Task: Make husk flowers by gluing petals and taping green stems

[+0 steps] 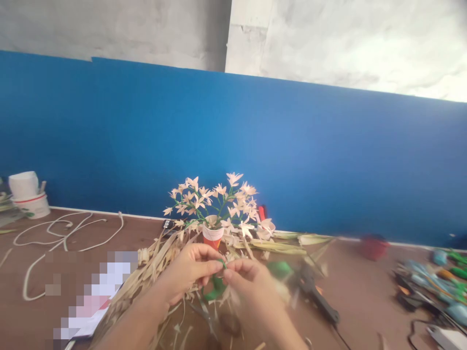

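In the middle of the head view my left hand (195,267) and my right hand (251,282) meet, fingertips almost touching. Both pinch a thin green strip (222,263); most of it is hidden by the fingers. Just beneath them lies some green material (215,289), partly covered by my hands. Scissors (206,313) rest on the table below my left hand. Behind the hands stands a red and white paper cup (213,235) holding green-stemmed flowers with pale petals (199,201).
Dry husk strips (133,277) spread left of the hands. A black glue gun (319,296) lies to the right, near a blurred red object (374,247). Tangled coloured items (434,282) sit far right. A white cable (65,236) and white tub (32,205) are left.
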`<state>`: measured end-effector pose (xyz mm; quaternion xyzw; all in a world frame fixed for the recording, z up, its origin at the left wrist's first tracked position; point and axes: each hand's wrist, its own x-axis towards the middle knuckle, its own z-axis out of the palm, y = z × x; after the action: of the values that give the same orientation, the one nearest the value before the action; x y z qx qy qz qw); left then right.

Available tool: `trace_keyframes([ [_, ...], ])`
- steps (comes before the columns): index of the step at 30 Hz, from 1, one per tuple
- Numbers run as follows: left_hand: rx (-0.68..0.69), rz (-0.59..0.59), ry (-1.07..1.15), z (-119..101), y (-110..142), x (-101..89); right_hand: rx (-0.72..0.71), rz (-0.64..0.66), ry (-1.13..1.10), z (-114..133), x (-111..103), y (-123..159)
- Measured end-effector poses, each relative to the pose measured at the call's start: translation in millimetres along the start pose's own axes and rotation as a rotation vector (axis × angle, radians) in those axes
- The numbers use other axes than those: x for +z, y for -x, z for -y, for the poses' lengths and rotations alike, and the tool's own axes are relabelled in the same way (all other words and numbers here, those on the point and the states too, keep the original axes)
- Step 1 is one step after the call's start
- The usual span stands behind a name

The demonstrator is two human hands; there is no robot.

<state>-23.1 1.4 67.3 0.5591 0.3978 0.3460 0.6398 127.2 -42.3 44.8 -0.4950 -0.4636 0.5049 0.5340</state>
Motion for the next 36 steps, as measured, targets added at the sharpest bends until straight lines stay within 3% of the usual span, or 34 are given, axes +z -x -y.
trace_keyframes([
  [6,0.07,0.004,-0.113,-10.0,5.6,-1.9,-0.029,-0.044,0.008,0.5,0.3,1.5],
  [10,0.161,0.0,-0.117,-13.4,7.1,-1.6,0.056,0.131,-0.21,4.4,0.3,4.1],
  [15,0.138,0.002,-0.065,-10.4,4.9,-1.7,0.145,0.3,-0.362,10.3,-0.5,5.6],
  [22,0.073,0.058,-0.049,-12.0,3.7,-4.6,0.133,0.34,-0.335,7.4,-2.4,3.9],
  [26,0.034,0.053,-0.141,-14.3,6.2,-6.8,0.101,0.265,-0.197,-1.3,-5.1,-1.0],
  [31,0.076,0.03,-0.28,-19.3,10.9,-3.3,-0.051,0.077,0.235,-1.5,-5.5,-0.7],
  [36,0.134,-0.029,-0.296,-16.4,9.2,1.6,-0.368,-0.109,0.645,1.9,-3.3,5.1],
])
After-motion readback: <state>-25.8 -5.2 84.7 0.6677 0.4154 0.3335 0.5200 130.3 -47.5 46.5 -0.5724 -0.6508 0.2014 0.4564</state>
